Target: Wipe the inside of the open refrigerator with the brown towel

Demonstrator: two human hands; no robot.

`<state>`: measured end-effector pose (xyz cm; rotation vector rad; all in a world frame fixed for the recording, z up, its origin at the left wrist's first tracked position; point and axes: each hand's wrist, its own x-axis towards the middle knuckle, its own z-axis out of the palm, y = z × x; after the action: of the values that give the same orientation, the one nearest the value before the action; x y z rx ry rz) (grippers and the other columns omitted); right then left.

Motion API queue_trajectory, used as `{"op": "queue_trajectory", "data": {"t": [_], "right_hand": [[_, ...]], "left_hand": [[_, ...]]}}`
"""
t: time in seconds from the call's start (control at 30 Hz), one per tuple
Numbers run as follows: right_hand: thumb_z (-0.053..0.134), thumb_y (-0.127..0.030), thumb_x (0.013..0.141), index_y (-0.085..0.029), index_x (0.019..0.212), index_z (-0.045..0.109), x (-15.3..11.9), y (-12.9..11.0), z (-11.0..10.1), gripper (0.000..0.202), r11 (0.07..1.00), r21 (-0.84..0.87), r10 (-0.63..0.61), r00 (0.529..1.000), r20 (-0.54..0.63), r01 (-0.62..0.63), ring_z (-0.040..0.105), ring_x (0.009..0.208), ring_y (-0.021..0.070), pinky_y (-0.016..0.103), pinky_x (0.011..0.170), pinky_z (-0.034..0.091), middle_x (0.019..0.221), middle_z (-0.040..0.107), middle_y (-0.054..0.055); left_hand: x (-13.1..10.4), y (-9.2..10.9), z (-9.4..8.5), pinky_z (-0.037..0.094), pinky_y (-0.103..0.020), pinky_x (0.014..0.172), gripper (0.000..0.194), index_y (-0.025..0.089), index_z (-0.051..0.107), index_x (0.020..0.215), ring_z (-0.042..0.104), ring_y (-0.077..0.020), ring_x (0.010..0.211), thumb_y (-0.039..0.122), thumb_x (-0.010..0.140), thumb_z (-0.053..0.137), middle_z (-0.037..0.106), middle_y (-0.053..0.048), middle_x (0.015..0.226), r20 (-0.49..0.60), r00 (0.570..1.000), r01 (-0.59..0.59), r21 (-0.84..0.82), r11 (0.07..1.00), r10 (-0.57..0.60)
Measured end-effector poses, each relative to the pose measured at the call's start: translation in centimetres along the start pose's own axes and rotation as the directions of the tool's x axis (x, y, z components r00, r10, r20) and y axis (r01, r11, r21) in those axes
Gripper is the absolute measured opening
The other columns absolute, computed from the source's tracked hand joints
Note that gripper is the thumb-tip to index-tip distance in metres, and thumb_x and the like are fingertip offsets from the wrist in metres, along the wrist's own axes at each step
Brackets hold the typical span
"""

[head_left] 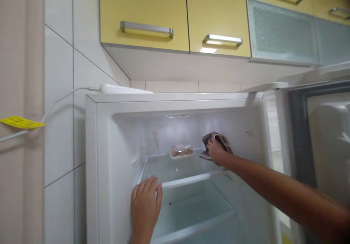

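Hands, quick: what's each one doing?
Left hand: open, fingers resting on the front edge of the fridge shelf.
Right hand: closed on a cloth.

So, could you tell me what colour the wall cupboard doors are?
Yellow cupboard doors, head view.

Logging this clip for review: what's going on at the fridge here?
A person stands at an open, nearly bare fridge. The right hand reaches deep inside and presses a crumpled cloth against the back right corner above the glass shelf. The left hand rests on that shelf's front edge. A small packet of food sits at the back of the shelf.
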<state>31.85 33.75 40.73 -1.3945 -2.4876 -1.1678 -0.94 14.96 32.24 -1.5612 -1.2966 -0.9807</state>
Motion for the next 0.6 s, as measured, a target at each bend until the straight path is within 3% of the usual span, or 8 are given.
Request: {"op": "queue_trajectory", "data": {"t": [0.17,0.33,0.47,0.6], "right_hand": [[0.074,-0.027,0.078,-0.017,0.102,0.077,-6.4,-0.1,-4.8,0.026,0.995,-0.094,0.039,0.991,0.128,-0.027,0.049,0.135,0.0362,0.062,0.119,0.027,0.128,0.067,0.018],[0.066,-0.027,0.081,-0.018,0.112,0.076,-11.0,-0.3,-8.7,0.034,0.988,-0.122,0.110,0.985,0.129,-0.095,0.045,0.138,0.0388,0.064,0.120,0.023,0.137,0.062,0.019],[0.058,-0.027,0.085,-0.012,0.124,0.070,-11.9,0.5,-10.8,0.043,0.969,-0.151,0.208,0.975,0.076,-0.195,0.042,0.141,0.0414,0.064,0.119,0.024,0.142,0.057,0.022],[0.049,-0.021,0.088,-0.008,0.126,0.068,-9.9,1.2,-11.3,0.044,0.952,-0.168,0.266,0.963,0.032,-0.258,0.042,0.141,0.0404,0.062,0.119,0.026,0.142,0.057,0.024]], "left_hand": [[0.3,0.2,-0.6,0.041,-0.041,0.097,0.030,0.018,0.071,0.109,0.067,-0.0237,0.104,0.033,0.098,0.048,0.077,-0.007,0.111,0.052,0.999,0.016,-0.023,1.000,-0.014],[0.4,0.2,-0.8,0.042,-0.043,0.096,0.031,0.017,0.071,0.108,0.067,-0.0251,0.105,0.033,0.098,0.047,0.077,-0.008,0.111,0.060,0.998,0.018,-0.034,0.999,-0.016],[0.4,0.1,-0.7,0.042,-0.043,0.096,0.031,0.016,0.071,0.109,0.067,-0.0256,0.105,0.033,0.098,0.047,0.077,-0.008,0.111,0.060,0.998,0.016,-0.042,0.999,-0.014],[0.4,0.1,-0.6,0.042,-0.043,0.096,0.030,0.017,0.071,0.108,0.067,-0.0256,0.104,0.033,0.098,0.048,0.077,-0.007,0.109,0.051,0.999,0.007,-0.051,0.999,-0.005]]}}
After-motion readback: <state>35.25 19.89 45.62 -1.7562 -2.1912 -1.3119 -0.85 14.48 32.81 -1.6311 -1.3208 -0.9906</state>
